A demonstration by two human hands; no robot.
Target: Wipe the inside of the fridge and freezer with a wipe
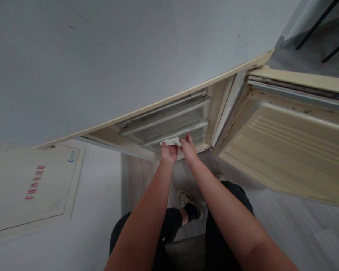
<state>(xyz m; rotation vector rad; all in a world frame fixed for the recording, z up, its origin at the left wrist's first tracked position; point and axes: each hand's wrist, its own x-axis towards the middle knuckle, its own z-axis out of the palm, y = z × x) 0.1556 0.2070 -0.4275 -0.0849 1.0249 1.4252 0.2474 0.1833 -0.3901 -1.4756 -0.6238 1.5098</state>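
A crumpled white tissue or cloth (pixel 171 142) is held up between both hands, in front of the open lower compartment of a fridge. My left hand (pixel 169 152) has its fingers closed around the left part of it. From the right, my right hand (pixel 188 147) pinches the other end. Right behind the hands are the translucent front of the lower drawer (pixel 196 131) and, above it, the upper drawer (pixel 169 118). Both drawers sit inside the compartment. Some of the fingertips are hidden by the white piece.
The yellowed fridge door (pixel 285 139) stands wide open to the right, with brown stains along its seal. A wall panel with red lettering (pixel 31 188) is at the left. Below are the wooden floor (pixel 141 180) and my shoe (pixel 186 197). Thin black legs (pixel 316 24) stand at the top right.
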